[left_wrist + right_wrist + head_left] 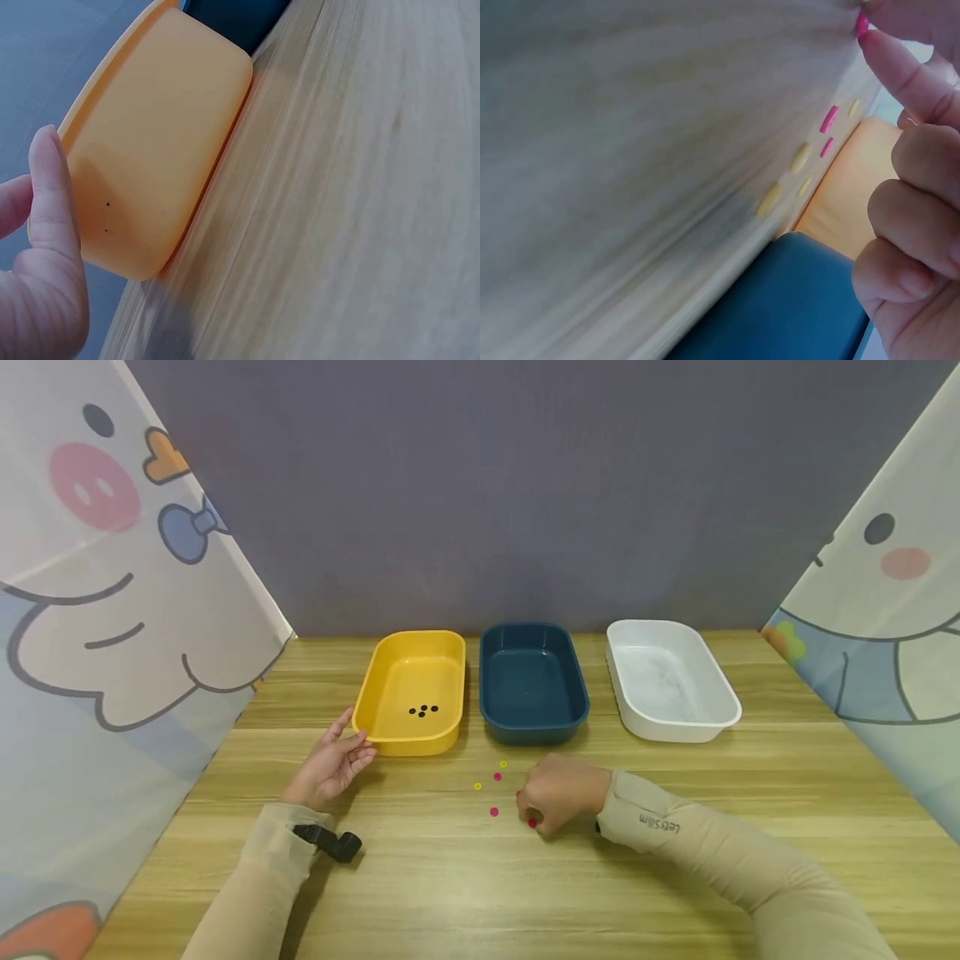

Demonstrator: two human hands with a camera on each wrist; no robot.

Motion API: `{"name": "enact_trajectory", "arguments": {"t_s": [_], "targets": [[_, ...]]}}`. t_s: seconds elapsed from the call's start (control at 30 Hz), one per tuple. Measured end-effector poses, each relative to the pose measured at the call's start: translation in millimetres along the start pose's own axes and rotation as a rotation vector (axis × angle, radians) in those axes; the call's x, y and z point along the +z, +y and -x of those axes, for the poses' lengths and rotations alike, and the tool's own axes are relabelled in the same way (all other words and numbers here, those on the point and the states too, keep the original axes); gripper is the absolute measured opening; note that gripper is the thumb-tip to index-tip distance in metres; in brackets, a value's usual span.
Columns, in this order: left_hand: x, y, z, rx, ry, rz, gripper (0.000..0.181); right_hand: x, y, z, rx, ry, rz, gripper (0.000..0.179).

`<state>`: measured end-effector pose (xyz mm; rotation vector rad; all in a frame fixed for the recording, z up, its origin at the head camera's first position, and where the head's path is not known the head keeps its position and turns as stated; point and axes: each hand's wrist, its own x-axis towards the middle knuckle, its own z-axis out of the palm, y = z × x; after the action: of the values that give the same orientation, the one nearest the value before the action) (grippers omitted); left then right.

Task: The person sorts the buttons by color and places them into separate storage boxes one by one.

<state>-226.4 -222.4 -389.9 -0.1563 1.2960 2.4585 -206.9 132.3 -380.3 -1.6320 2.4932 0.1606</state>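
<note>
My right hand (558,793) is low over the table, its thumb and index finger pinching a small pink button (862,24); the other fingers are curled in. Beside it lie loose pink buttons (493,812) and yellow buttons (477,786), some hidden by the hand in the head view. At the near left corner of a yellow tray (408,747) is my left hand (330,768), its extended fingers touching the tray. In the left wrist view, the straight thumb (52,195) lies along the tray's outside wall. Several black buttons (423,708) rest inside that tray.
A dark blue tray (534,728) stands in the middle and a white tray (675,731) to its right, in a row with the yellow one. Behind them rises a grey wall (480,493). Cartoon-printed panels (172,635) flank the wooden table (465,893).
</note>
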Motion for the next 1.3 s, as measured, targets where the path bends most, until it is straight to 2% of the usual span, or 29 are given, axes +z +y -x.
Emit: {"name": "enact_trajectory", "arguments": {"t_s": [0.4,0.8,0.97,1.17,1.3], "targets": [[-0.4,0.6,-1.5,0.009,-0.003,-0.024,0.072,1.4,1.0,-0.7,-0.012,0.026,-0.004,0.010],[-0.2,-2.0,-1.7,0.010,0.020,-0.041,0.072,2.4,-1.4,1.1,-0.014,0.037,0.014,0.009],[-0.5,-1.4,-1.9,0.023,0.050,-0.043,0.071,-1.3,-2.9,-1.5,-0.011,0.017,0.061,0.008],[-0.7,-3.7,1.2,0.027,0.094,-0.059,0.070,-0.3,-3.6,-6.2,-0.015,-0.024,0.047,0.010],[2.4,-3.3,1.6,0.043,0.102,-0.073,0.069,2.2,-1.2,-5.7,0.001,-0.001,0.039,0.012]]}}
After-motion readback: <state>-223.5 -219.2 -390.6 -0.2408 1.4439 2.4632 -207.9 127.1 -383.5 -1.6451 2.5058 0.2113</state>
